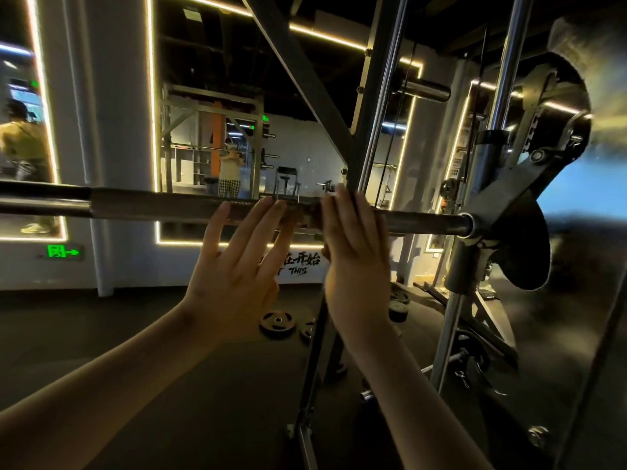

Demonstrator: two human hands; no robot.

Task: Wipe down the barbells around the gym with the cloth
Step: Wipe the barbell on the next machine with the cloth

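Dim gym with strip-lit mirrors [203, 130] on the far wall, a green exit sign [61, 251] low on the left and plates [276, 323] on the dark floor. Across the head view a barbell [169, 205] runs level into a rack carriage [492, 215] on the right. The left hand [234, 276] and right hand [356, 266] are both raised to the bar near its right end, fingers straight and released, laid against it and grasping nothing. Whether a cloth lies between them I cannot tell.
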